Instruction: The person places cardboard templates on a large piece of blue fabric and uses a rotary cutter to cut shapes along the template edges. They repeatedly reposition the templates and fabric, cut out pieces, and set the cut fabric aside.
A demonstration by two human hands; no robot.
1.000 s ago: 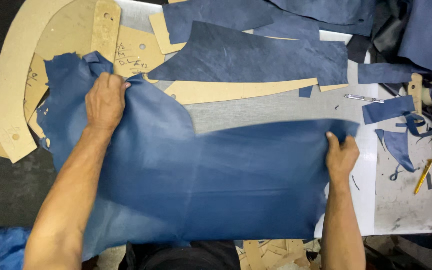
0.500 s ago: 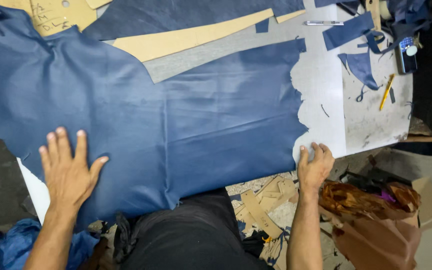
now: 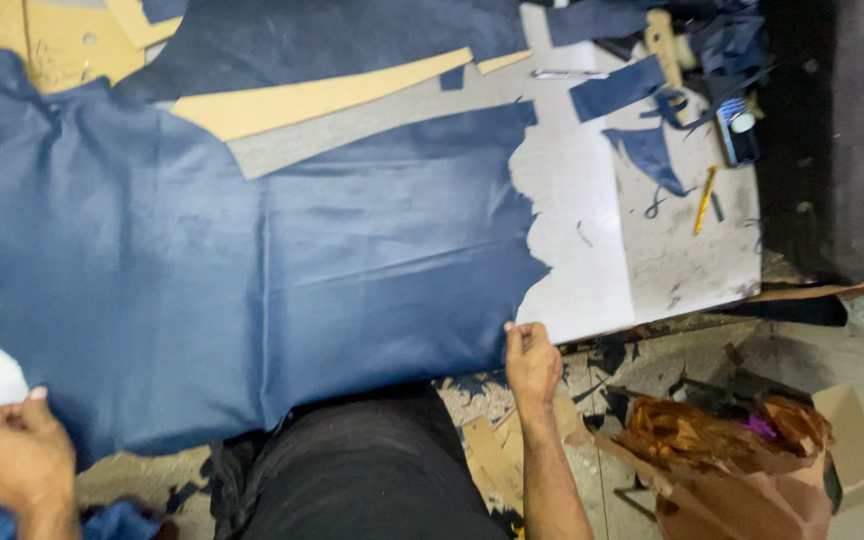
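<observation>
Now: blue leather hide (image 3: 252, 270) spread flat, long axis left-right across frame | left hand (image 3: 14, 458) and right hand (image 3: 532, 362) pinching its near edge | white cutting table (image 3: 592, 250), tan patterns (image 3: 302, 100) upper left, scraps on floor (image 3: 692, 440).

Left hand (image 3: 14, 458), right hand (image 3: 532, 362) grip near edge of blue hide (image 3: 252, 270) on table (image 3: 592, 260).

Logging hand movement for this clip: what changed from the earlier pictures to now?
The left hand left the flat top of the large dark blue leather hide and came back to its near edge, gripping there. The right hand holds the hide's near right corner as before. The hide stays spread over the grey cutting table.
</observation>
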